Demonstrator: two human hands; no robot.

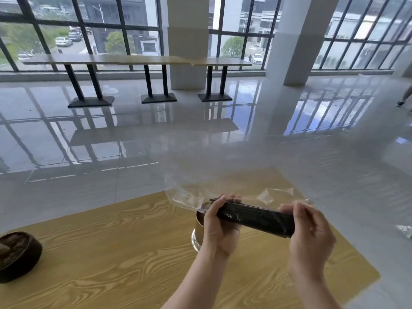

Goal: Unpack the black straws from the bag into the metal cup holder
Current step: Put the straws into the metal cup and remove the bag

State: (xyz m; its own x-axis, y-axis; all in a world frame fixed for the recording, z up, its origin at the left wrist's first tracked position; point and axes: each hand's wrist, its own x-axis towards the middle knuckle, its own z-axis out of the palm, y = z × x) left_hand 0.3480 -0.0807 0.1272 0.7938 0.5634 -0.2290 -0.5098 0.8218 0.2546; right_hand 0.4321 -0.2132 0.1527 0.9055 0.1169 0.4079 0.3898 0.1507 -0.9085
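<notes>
A bundle of black straws (256, 218) lies almost level in the air, wrapped in a clear plastic bag (189, 197) whose loose open end fans out to the left. My left hand (219, 224) grips the bundle's left end, where straw tips stick out. My right hand (308, 228) grips the right end through the plastic. The metal cup holder (198, 228) stands on the wooden table (111, 253) just below and behind my left hand, which hides most of it.
A dark round bowl-like object (17, 255) sits at the table's left edge. The table's right edge runs close under my right forearm. Glossy floor, long tables (138, 60) and pillars lie beyond. A crumpled clear scrap (404, 230) lies on the floor at right.
</notes>
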